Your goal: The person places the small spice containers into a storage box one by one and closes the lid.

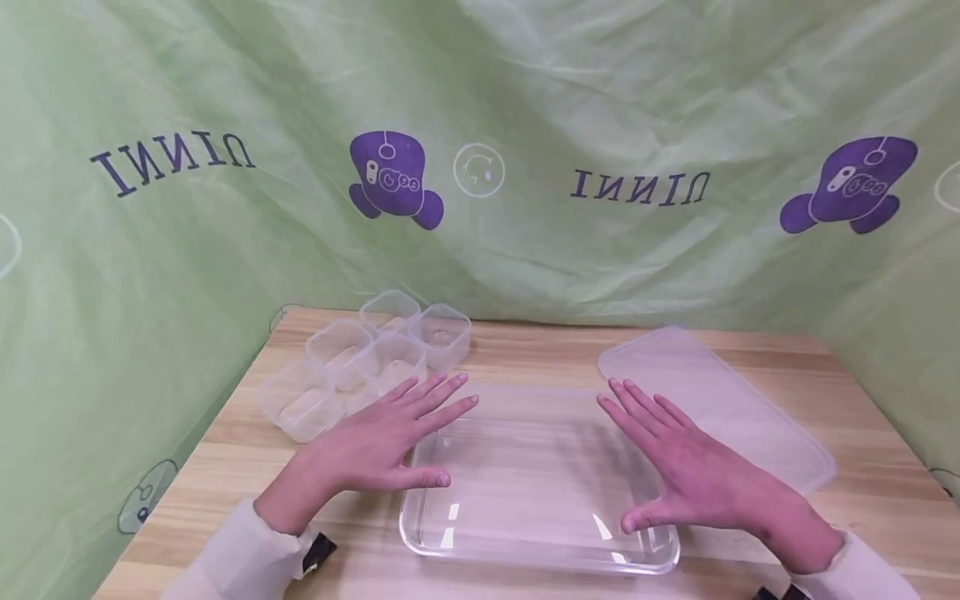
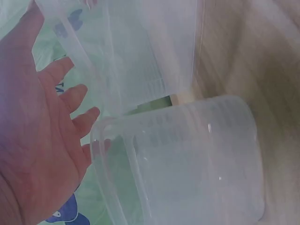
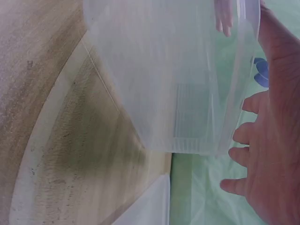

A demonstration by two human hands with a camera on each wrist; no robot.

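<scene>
A large clear rectangular container point(image 1: 540, 563) lies in the middle of the wooden table. My left hand point(image 1: 375, 450) is at its left side with the fingers spread and straight, and my right hand point(image 1: 701, 479) mirrors it at the right side. Neither hand grips anything. In the left wrist view the thumb is near the container's rim; whether it touches, I cannot tell. A small translucent cup point(image 2: 197, 164) stands close by the left fingers there. The right wrist view has the container wall point(image 3: 159, 70) beside the right palm point(image 3: 272, 145).
Several small translucent cups point(image 1: 442, 354) are grouped at the back left, partly behind my left hand. A flat translucent lid point(image 1: 738, 408) lies at the right, behind my right hand. A green printed curtain point(image 1: 525, 92) surrounds the wooden table point(image 1: 870, 500).
</scene>
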